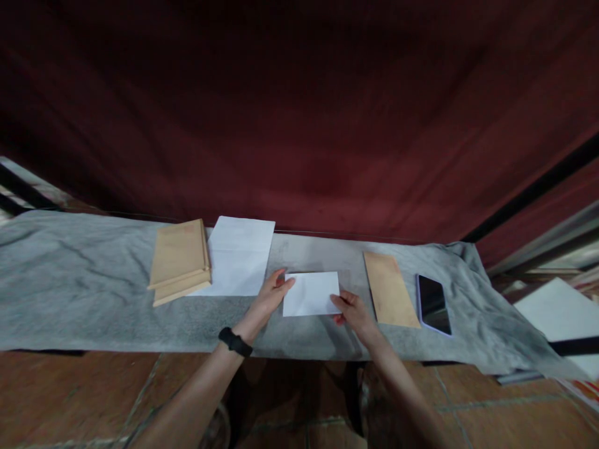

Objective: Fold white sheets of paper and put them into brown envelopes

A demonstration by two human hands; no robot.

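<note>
Between my two hands is a white folded sheet of paper (311, 294), held flat just over the grey cloth. My left hand (274, 292) pinches its left edge near the top corner, thumb on top. At the lower right corner my right hand (352, 310) grips it, thumb on top and fingers beneath. To the left lie white sheets of paper (241, 255), with a crease across them, beside a stack of brown envelopes (180, 251). A single brown envelope (392, 290) rests to the right of my right hand.
A phone (433, 304) with a purple case lies right of the single envelope. Grey cloth (103, 280) covers the long narrow table. Behind it hangs a dark red curtain (309, 137). A white board-like thing (559, 312) stands beyond the table's right end.
</note>
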